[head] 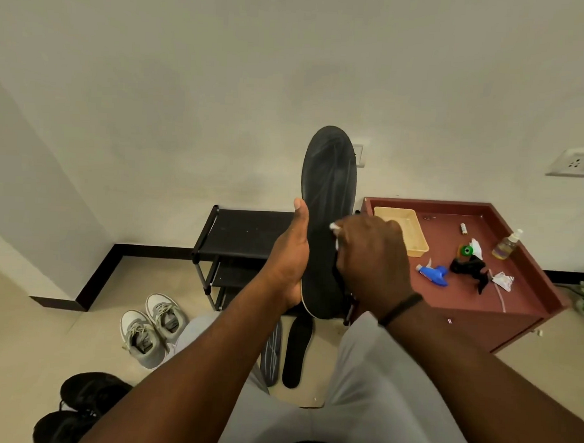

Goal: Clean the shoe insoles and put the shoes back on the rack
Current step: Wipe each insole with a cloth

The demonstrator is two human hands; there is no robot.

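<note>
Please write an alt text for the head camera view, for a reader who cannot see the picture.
A person's left hand holds a black insole upright while the right hand wipes it with a white cloth. Behind stand a black shoe rack and a red cabinet with bottles; on the floor lie two more insoles, grey sneakers and black shoes.

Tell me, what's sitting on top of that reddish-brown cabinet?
On the cabinet: a beige tray, a blue spray head, a small pump bottle, a black object, a green cap and crumpled paper. The right hand covers the tray's near corner.
</note>
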